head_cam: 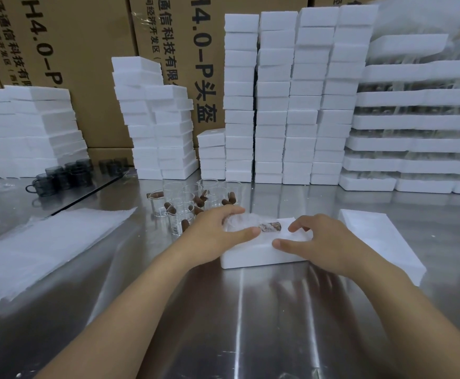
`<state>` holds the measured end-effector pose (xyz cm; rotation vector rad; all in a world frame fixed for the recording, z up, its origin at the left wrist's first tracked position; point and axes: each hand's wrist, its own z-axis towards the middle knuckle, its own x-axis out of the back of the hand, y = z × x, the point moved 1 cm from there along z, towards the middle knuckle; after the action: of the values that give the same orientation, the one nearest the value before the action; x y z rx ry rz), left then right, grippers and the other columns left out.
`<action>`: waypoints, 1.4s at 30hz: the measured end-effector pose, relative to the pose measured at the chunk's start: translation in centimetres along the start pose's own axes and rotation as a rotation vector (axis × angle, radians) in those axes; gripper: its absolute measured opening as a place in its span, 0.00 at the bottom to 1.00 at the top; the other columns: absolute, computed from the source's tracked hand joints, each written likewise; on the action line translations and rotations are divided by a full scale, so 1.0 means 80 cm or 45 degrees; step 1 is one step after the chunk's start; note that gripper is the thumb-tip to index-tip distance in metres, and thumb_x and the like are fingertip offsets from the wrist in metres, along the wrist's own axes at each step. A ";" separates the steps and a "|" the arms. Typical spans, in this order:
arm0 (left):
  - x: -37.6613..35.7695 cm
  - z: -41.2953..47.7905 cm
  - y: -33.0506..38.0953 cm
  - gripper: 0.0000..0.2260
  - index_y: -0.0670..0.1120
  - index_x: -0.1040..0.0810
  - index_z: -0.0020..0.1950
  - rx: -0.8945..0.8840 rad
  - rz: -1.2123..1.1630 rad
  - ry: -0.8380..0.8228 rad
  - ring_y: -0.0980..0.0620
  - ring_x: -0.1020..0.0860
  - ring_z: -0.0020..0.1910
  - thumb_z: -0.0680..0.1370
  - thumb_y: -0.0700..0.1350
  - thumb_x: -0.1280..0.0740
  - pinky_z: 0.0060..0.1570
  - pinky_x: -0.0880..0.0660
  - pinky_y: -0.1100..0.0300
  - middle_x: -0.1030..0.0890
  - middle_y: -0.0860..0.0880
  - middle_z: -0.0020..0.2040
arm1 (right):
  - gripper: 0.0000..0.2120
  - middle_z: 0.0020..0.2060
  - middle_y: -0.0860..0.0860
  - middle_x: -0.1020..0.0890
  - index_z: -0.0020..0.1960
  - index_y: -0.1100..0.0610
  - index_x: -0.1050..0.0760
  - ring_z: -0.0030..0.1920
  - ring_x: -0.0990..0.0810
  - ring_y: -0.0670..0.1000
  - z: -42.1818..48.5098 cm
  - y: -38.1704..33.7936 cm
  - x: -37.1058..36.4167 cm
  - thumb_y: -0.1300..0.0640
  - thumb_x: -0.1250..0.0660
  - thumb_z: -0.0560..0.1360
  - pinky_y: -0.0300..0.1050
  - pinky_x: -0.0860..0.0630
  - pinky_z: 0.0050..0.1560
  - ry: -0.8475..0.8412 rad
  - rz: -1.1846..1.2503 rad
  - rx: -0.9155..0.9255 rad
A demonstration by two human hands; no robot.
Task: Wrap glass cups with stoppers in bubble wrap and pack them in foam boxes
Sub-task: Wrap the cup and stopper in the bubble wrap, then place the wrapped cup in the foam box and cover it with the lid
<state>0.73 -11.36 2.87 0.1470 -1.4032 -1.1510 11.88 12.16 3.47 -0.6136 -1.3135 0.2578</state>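
An open white foam box (250,258) lies on the steel table in front of me. A glass cup wrapped in bubble wrap (241,222) rests in it, and its brown stopper (271,227) pokes out to the right. My left hand (218,231) curls over the wrapped cup and grips it. On the box's right part rests my right hand (322,242), fingers spread, thumb on the front rim. Several bare glass cups with brown stoppers (188,206) stand just behind my left hand.
A pile of bubble wrap sheets (45,247) lies at the left. A foam lid (382,239) sits to the right of the box. Tall stacks of foam boxes (286,99) and cardboard cartons (86,50) line the back. Dark glass mugs (64,176) stand at the far left.
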 end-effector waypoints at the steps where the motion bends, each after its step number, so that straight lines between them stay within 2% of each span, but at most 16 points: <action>1: 0.002 0.001 -0.002 0.34 0.56 0.24 0.78 -0.010 0.006 -0.015 0.63 0.29 0.73 0.75 0.67 0.24 0.67 0.35 0.67 0.25 0.61 0.76 | 0.32 0.61 0.40 0.28 0.59 0.38 0.24 0.59 0.27 0.45 0.001 0.000 0.001 0.21 0.30 0.63 0.46 0.30 0.54 0.004 0.013 -0.012; 3: 0.005 0.004 -0.006 0.34 0.56 0.25 0.80 -0.026 0.019 -0.062 0.64 0.31 0.74 0.76 0.66 0.24 0.66 0.38 0.71 0.27 0.60 0.78 | 0.32 0.61 0.40 0.28 0.59 0.38 0.23 0.58 0.26 0.46 0.001 0.001 0.002 0.21 0.30 0.62 0.46 0.30 0.54 0.006 0.023 -0.030; 7: 0.006 0.007 -0.011 0.35 0.58 0.30 0.82 -0.015 0.000 -0.135 0.62 0.35 0.79 0.78 0.65 0.26 0.74 0.41 0.63 0.31 0.62 0.81 | 0.28 0.59 0.39 0.26 0.57 0.38 0.23 0.57 0.25 0.44 -0.003 -0.003 0.005 0.22 0.30 0.64 0.47 0.28 0.55 0.012 0.026 -0.006; 10: 0.004 0.006 -0.012 0.34 0.62 0.32 0.83 -0.009 -0.012 -0.158 0.65 0.38 0.77 0.78 0.67 0.28 0.74 0.42 0.62 0.33 0.63 0.81 | 0.22 0.56 0.40 0.20 0.58 0.39 0.22 0.52 0.20 0.43 -0.005 -0.004 0.021 0.28 0.30 0.70 0.51 0.22 0.56 0.243 0.053 0.043; 14: -0.002 0.001 -0.011 0.34 0.65 0.34 0.83 -0.014 -0.080 -0.140 0.64 0.38 0.77 0.78 0.71 0.32 0.72 0.42 0.61 0.34 0.63 0.82 | 0.19 0.60 0.50 0.19 0.64 0.47 0.22 0.61 0.21 0.58 -0.004 0.019 0.048 0.41 0.29 0.77 0.57 0.21 0.59 0.577 -0.181 -0.197; 19: -0.018 -0.004 -0.006 0.37 0.70 0.42 0.81 -0.041 -0.065 -0.141 0.59 0.37 0.76 0.76 0.73 0.30 0.70 0.40 0.58 0.36 0.60 0.82 | 0.24 0.66 0.53 0.22 0.73 0.47 0.29 0.61 0.22 0.60 -0.004 0.049 0.046 0.53 0.31 0.77 0.53 0.25 0.59 0.291 -0.240 -0.548; 22: -0.026 -0.005 -0.004 0.39 0.73 0.45 0.80 -0.051 -0.111 -0.135 0.53 0.39 0.81 0.73 0.75 0.30 0.76 0.39 0.52 0.37 0.56 0.83 | 0.24 0.64 0.51 0.19 0.72 0.46 0.28 0.59 0.21 0.59 -0.002 0.043 0.048 0.59 0.36 0.77 0.51 0.27 0.52 0.475 -0.188 -0.399; 26: -0.024 -0.004 0.010 0.43 0.74 0.49 0.82 -0.154 -0.312 -0.019 0.57 0.39 0.82 0.72 0.75 0.30 0.81 0.41 0.47 0.37 0.61 0.82 | 0.19 0.55 0.45 0.17 0.67 0.44 0.24 0.50 0.21 0.49 -0.009 0.003 0.056 0.60 0.35 0.79 0.52 0.24 0.51 0.809 0.192 0.100; 28: -0.012 -0.008 0.018 0.45 0.78 0.52 0.81 -0.268 -0.322 0.181 0.67 0.40 0.79 0.74 0.69 0.25 0.72 0.35 0.60 0.41 0.64 0.83 | 0.18 0.53 0.40 0.17 0.63 0.42 0.22 0.52 0.21 0.43 -0.019 -0.021 0.057 0.60 0.34 0.79 0.55 0.23 0.59 0.823 0.280 0.331; 30: 0.003 -0.013 0.026 0.50 0.74 0.55 0.83 -0.441 -0.082 0.386 0.79 0.44 0.74 0.74 0.62 0.21 0.57 0.35 0.76 0.48 0.69 0.84 | 0.18 0.54 0.40 0.17 0.62 0.43 0.20 0.57 0.20 0.45 -0.027 -0.038 0.051 0.62 0.33 0.79 0.58 0.28 0.67 0.779 0.153 0.539; 31: 0.009 -0.015 0.031 0.51 0.71 0.54 0.85 -0.534 0.071 0.481 0.80 0.44 0.74 0.74 0.60 0.21 0.55 0.34 0.79 0.49 0.69 0.84 | 0.18 0.54 0.40 0.17 0.62 0.43 0.19 0.58 0.21 0.46 -0.031 -0.044 0.046 0.61 0.34 0.78 0.56 0.32 0.69 0.750 0.060 0.612; 32: 0.013 -0.015 0.034 0.49 0.67 0.50 0.86 -0.628 0.180 0.563 0.76 0.44 0.77 0.75 0.58 0.21 0.60 0.34 0.78 0.47 0.67 0.85 | 0.18 0.54 0.40 0.17 0.61 0.43 0.19 0.58 0.21 0.47 -0.034 -0.049 0.041 0.60 0.35 0.77 0.52 0.36 0.69 0.723 -0.015 0.659; 34: 0.017 -0.015 0.036 0.36 0.60 0.33 0.82 -0.794 0.250 0.650 0.62 0.37 0.81 0.76 0.53 0.21 0.73 0.34 0.64 0.35 0.62 0.83 | 0.18 0.53 0.41 0.18 0.61 0.45 0.18 0.57 0.22 0.47 -0.037 -0.058 0.034 0.59 0.36 0.76 0.49 0.38 0.65 0.695 -0.044 0.720; 35: 0.018 -0.016 0.037 0.29 0.58 0.26 0.77 -0.825 0.230 0.680 0.60 0.33 0.79 0.77 0.54 0.22 0.74 0.32 0.60 0.29 0.62 0.79 | 0.18 0.54 0.42 0.18 0.62 0.45 0.19 0.58 0.22 0.47 -0.038 -0.061 0.033 0.59 0.35 0.75 0.51 0.37 0.65 0.715 -0.016 0.754; 39: 0.020 -0.019 0.041 0.23 0.65 0.25 0.69 -0.521 -0.254 0.668 0.63 0.24 0.67 0.76 0.63 0.24 0.60 0.25 0.60 0.20 0.68 0.65 | 0.23 0.67 0.41 0.23 0.71 0.44 0.25 0.69 0.27 0.46 -0.041 -0.060 0.042 0.53 0.30 0.76 0.56 0.33 0.69 1.048 0.099 0.779; 42: 0.028 -0.013 0.041 0.30 0.62 0.26 0.73 -0.300 -0.620 0.607 0.59 0.17 0.59 0.74 0.69 0.27 0.51 0.18 0.60 0.15 0.61 0.59 | 0.26 0.70 0.35 0.27 0.74 0.34 0.32 0.69 0.26 0.41 -0.033 -0.051 0.045 0.45 0.29 0.80 0.47 0.27 0.67 0.839 0.536 0.599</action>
<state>2.80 -11.88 6.38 0.5793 -0.8181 -1.5471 14.70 9.96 8.38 -0.5018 -0.4525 0.6281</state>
